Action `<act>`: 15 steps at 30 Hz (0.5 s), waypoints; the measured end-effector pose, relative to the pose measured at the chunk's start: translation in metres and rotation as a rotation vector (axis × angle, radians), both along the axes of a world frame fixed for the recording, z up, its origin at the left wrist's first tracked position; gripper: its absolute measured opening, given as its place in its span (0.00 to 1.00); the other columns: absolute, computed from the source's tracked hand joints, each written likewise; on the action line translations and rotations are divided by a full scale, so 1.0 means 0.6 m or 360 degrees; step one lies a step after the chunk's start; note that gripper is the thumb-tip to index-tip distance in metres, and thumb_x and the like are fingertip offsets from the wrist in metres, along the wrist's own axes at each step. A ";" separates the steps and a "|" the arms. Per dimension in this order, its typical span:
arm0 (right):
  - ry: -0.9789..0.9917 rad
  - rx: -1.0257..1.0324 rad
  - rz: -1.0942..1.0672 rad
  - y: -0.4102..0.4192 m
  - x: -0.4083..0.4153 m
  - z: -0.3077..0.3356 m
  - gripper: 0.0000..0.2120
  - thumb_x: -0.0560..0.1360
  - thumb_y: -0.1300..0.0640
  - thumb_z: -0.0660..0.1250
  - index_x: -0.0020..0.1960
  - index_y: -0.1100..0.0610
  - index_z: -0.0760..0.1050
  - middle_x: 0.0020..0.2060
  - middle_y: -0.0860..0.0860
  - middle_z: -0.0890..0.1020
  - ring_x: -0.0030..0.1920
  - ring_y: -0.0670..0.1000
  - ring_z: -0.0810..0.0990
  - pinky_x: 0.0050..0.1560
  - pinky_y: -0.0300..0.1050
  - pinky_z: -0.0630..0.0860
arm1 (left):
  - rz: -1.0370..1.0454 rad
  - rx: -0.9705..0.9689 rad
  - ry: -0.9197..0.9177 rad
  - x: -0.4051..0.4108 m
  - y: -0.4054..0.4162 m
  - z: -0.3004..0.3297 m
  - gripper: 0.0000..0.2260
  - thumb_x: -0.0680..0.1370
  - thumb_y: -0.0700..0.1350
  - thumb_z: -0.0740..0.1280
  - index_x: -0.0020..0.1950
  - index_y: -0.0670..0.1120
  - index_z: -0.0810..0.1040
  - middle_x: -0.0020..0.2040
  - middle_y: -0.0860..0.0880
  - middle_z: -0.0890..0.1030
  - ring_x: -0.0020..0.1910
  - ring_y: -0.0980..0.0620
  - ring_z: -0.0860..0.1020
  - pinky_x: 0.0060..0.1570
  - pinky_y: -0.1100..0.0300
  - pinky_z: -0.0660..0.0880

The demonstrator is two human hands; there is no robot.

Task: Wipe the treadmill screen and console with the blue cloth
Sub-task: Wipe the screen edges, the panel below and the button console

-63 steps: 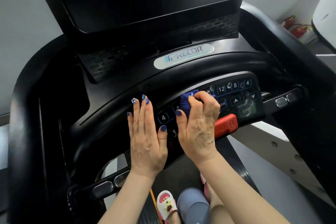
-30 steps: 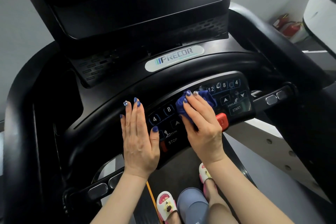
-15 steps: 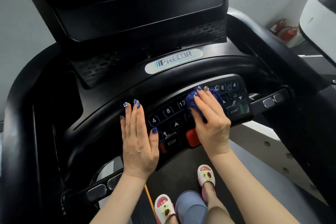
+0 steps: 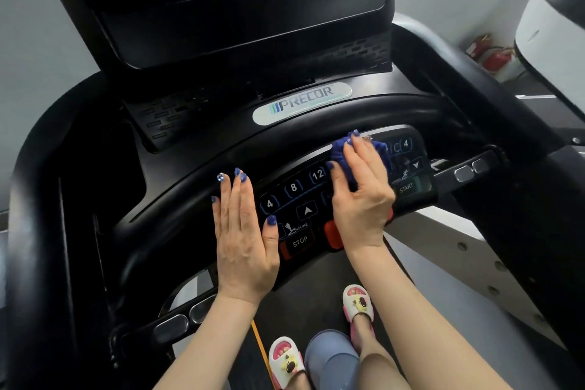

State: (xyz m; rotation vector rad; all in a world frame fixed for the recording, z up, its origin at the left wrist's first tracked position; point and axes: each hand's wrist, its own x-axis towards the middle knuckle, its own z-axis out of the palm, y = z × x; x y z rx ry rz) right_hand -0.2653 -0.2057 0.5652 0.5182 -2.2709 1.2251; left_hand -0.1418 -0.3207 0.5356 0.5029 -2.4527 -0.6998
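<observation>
On the button panel [image 4: 316,199] of the treadmill, near its top right part, sits the blue cloth [image 4: 343,153], all bunched up; the right hand [image 4: 361,193] lies on top of it with fingers bent round it, pressing it down on the keys; this hand and the cloth hide the keys under them, so only the 4 key [image 4: 406,143], a down arrow and the green START key [image 4: 406,187] show on that side. The left hand [image 4: 243,237] lies flat on the black console [image 4: 177,199] just beside the panel, fingers straight and close together, holding nothing; its thumb touches the panel edge.

Between the two hands you can read the keys 4, 8 and 12, an up arrow, the word INCLINE and the STOP key [image 4: 299,241]; a red button [image 4: 332,234] peeks out just by the right wrist, partly hidden. Above the panel runs a thick black bar [image 4: 316,117]; behind it is a silver badge [image 4: 302,102] that says PRECOR; higher up stands the big dark screen [image 4: 240,3], well apart from the cloth.

Silver grip pads [image 4: 182,321] sit on the handle at the lower left, and more silver pads [image 4: 471,169] on the right handle. Down below, two feet in white and pink slippers [image 4: 286,358] stand on the dark belt [image 4: 304,301]. Far off at the right, something red [image 4: 493,55] lies by the wall, too blurry to tell; a white machine [image 4: 550,22] stands at the right edge.
</observation>
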 end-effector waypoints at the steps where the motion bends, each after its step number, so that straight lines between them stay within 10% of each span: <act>1: 0.0037 0.0060 0.0105 0.008 0.006 -0.003 0.16 0.74 0.63 0.72 0.61 0.65 0.79 0.62 0.59 0.80 0.66 0.56 0.76 0.71 0.48 0.69 | -0.0006 -0.0005 0.0003 0.000 -0.001 0.000 0.28 0.84 0.50 0.51 0.80 0.38 0.53 0.81 0.41 0.56 0.81 0.43 0.49 0.79 0.44 0.48; 9: -0.0029 -0.0047 -0.0045 0.020 -0.012 0.000 0.15 0.74 0.63 0.70 0.61 0.65 0.79 0.62 0.57 0.80 0.66 0.55 0.77 0.71 0.47 0.69 | 0.0015 -0.0027 -0.0019 -0.001 0.003 0.001 0.28 0.84 0.51 0.49 0.80 0.37 0.53 0.81 0.41 0.55 0.81 0.43 0.49 0.78 0.42 0.49; 15: 0.0184 0.0265 0.0446 0.061 -0.007 -0.017 0.14 0.75 0.63 0.72 0.60 0.64 0.80 0.63 0.57 0.79 0.67 0.56 0.76 0.66 0.58 0.74 | 0.0028 -0.0124 0.0002 0.002 0.001 -0.001 0.28 0.85 0.51 0.49 0.79 0.36 0.54 0.81 0.39 0.53 0.81 0.41 0.49 0.78 0.43 0.47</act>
